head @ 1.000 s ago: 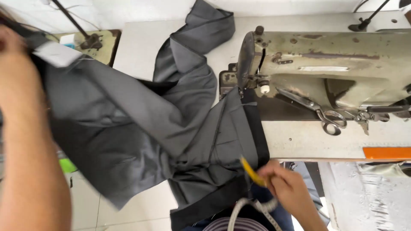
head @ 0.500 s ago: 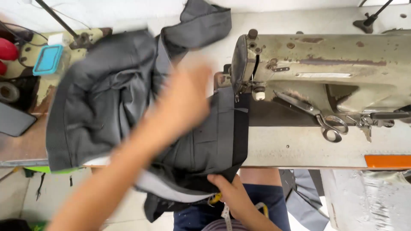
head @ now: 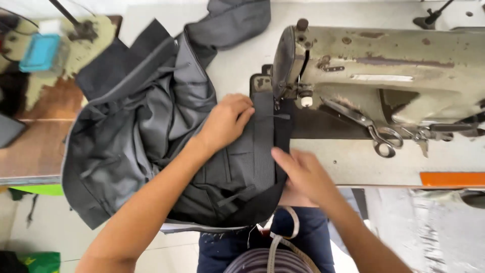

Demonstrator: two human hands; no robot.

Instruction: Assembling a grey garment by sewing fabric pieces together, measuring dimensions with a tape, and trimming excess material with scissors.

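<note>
A dark grey garment (head: pixel 146 131) lies bunched on the sewing table, one edge laid flat beside the needle of an old beige sewing machine (head: pixel 374 71). My left hand (head: pixel 225 124) presses flat on the cloth just left of the needle area, fingers together. My right hand (head: pixel 300 172) rests on the garment's near edge by the table front, fingers extended along the fold. Neither hand grips anything; both lie on the fabric.
Scissors (head: pixel 371 126) lie on the machine bed to the right. A teal box (head: pixel 39 51) sits on a side table at the far left. An orange strip (head: pixel 452 178) marks the table's front edge. A measuring tape (head: pixel 278 242) hangs around my neck.
The garment was held up and spread at the left, then swung down onto the table. My left hand came across to the needle area; my right hand rose from my lap onto the cloth.
</note>
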